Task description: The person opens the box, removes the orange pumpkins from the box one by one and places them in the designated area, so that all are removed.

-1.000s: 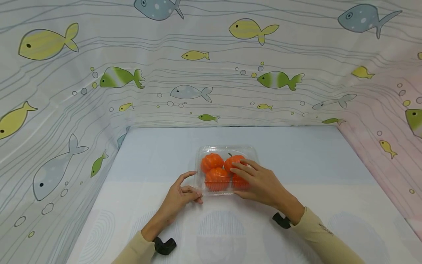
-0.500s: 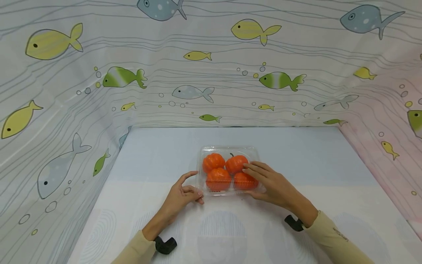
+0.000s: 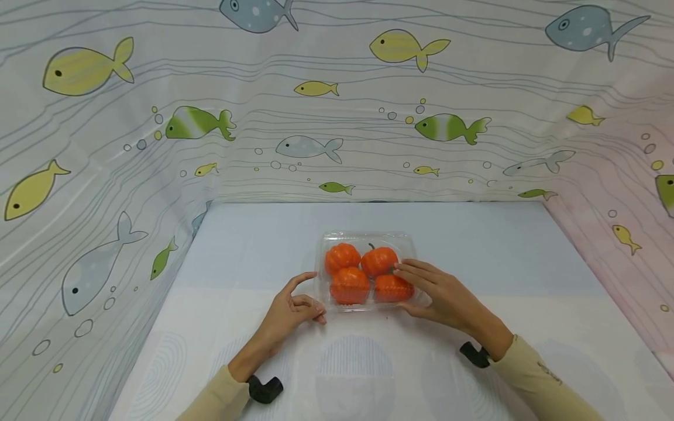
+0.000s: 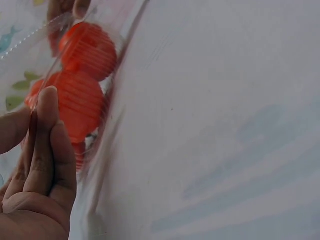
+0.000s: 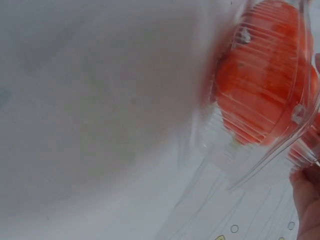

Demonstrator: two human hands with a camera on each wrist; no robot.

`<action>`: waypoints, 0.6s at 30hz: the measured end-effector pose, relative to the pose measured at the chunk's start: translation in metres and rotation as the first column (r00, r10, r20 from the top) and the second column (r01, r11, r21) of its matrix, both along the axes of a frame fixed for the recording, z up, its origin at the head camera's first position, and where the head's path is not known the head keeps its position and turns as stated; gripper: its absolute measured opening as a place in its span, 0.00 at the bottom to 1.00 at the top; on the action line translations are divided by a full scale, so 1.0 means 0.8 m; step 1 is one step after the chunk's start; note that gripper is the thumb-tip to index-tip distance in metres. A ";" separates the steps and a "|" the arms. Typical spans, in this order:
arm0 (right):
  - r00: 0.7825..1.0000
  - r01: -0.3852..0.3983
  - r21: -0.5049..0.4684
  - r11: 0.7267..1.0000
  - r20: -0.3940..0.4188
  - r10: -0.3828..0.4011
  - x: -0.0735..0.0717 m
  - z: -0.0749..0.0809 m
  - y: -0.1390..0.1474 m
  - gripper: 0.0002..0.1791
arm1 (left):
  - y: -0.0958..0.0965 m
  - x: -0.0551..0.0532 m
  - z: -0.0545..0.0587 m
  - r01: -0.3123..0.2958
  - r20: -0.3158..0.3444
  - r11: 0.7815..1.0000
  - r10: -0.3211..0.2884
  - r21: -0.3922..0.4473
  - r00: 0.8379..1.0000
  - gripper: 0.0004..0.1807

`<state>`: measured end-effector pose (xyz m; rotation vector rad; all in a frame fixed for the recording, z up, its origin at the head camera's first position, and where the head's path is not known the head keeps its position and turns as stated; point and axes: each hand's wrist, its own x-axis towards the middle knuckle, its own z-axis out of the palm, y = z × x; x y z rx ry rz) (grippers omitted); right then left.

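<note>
Several small orange pumpkins (image 3: 350,286) sit side by side in a clear plastic container (image 3: 330,237). At the container's front left corner, my left hand (image 3: 286,316) pinches the rim between thumb and fingers, with its index finger stretched along the left side. My right hand (image 3: 442,295) lies over the right side, its fingers lightly bent and fingertips beside the front right pumpkin (image 3: 394,288). The right thumb (image 5: 305,200) is at the container's edge in the right wrist view. A dark stem stands up on the back right pumpkin (image 3: 380,261).
The container rests on a table (image 3: 253,234) with a pale patterned cover. Fish-printed curtains (image 3: 326,117) enclose the back and both sides. Black bands (image 3: 265,390) are worn at the wrists, below beige sleeves (image 3: 537,374).
My right hand has drawn back to the right from over the pumpkins, uncovering the front right one. The left hand and the container have stayed in place.
</note>
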<state>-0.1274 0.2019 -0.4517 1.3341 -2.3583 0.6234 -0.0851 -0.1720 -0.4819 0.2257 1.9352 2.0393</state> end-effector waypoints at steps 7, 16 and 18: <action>0.999 -0.043 -0.059 0.997 0.023 0.045 -0.010 0.004 0.004 0.31 | 0.001 0.001 0.002 -0.003 0.004 1.000 0.003 -0.004 1.000 0.42; 0.997 -0.046 -0.066 0.997 0.063 0.050 -0.019 0.010 0.007 0.34 | 0.000 0.000 -0.003 0.005 -0.020 1.000 -0.005 0.001 1.000 0.42; 0.996 -0.049 -0.059 0.997 0.068 0.053 -0.020 0.012 0.007 0.32 | 0.000 0.001 -0.004 0.008 -0.025 1.000 -0.008 0.006 1.000 0.41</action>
